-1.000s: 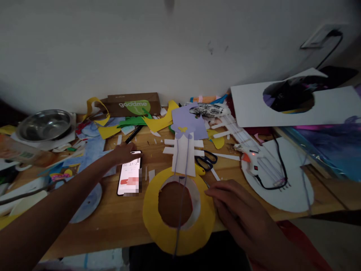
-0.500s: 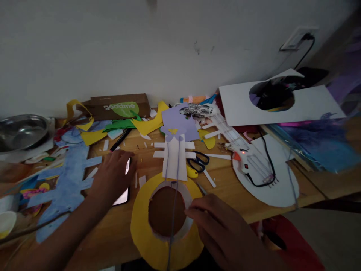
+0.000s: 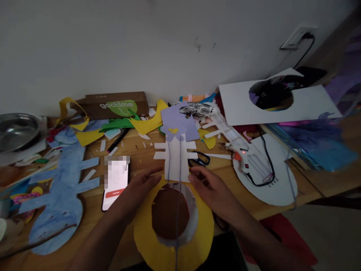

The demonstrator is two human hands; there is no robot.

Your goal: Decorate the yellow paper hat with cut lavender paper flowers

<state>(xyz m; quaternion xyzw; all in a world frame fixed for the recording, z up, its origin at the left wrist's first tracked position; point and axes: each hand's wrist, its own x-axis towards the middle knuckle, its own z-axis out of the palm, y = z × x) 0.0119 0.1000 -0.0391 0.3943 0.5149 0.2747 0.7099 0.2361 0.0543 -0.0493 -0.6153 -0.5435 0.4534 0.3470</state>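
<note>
A yellow paper guitar body (image 3: pixel 172 241) with a round hole lies at the table's front edge. A white neck piece (image 3: pixel 175 158) with purple strings runs up from it. My left hand (image 3: pixel 141 186) rests on the body's upper left, fingers stretched toward the neck's lower end. My right hand (image 3: pixel 211 188) lies on the upper right, fingers extended and touching the neck's lower right corner. Neither hand holds anything. A phone (image 3: pixel 115 182) with a lit screen lies just left of my left hand.
Scissors (image 3: pixel 199 160) lie right of the neck. A glue gun (image 3: pixel 244 160) with a black cord rests on a white guitar cutout (image 3: pixel 275 190). A blue paper cutout (image 3: pixel 60 197), brown box (image 3: pixel 113 103), metal bowl (image 3: pixel 17 130), paper scraps and white board (image 3: pixel 282 101) crowd the table.
My left hand left the phone and moved right onto the yellow body. My right hand slid up toward the bottom of the neck. The view shifted slightly.
</note>
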